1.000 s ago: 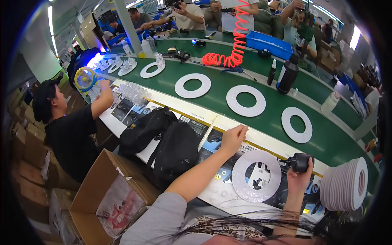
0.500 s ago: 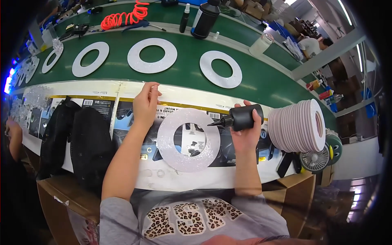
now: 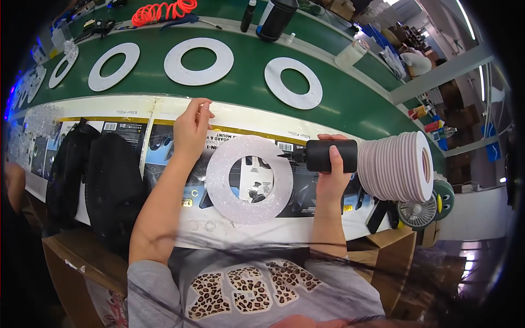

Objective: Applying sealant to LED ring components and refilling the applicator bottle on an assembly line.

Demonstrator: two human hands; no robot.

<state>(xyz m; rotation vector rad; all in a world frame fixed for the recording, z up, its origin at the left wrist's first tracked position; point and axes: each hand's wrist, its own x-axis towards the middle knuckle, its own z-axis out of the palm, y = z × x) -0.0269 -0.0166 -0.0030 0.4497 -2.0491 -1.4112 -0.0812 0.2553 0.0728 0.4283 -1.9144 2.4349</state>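
Note:
In my right hand (image 3: pixel 332 177) is a black squeeze bottle (image 3: pixel 334 155), lying sideways with its thin pointed nozzle (image 3: pixel 290 157) toward the left. The nozzle tip is over the upper right part of a white, glittery flat ring (image 3: pixel 221 188); whether it touches cannot be told. This ring lies flat on the printed sheet in front of me. My left hand (image 3: pixel 191 126) is above the ring's upper left side, near the sheet's far edge. Its fingers are curled close together, and anything between them is too small or hidden to make out.
Beside my right hand stands a stack of white rings (image 3: pixel 391 167), with a small fan (image 3: pixel 418 213) near it. Across the green table (image 3: pixel 153 68) lie more rings (image 3: pixel 199 61). Black fabric sleeves (image 3: pixel 115 191) lie at left. Open cardboard boxes (image 3: pixel 71 268) stand below the bench edge.
The bottle has turned to lie more level, and my right thumb now presses along its near side. My left hand stays about where it was. The whole view has shifted slightly.

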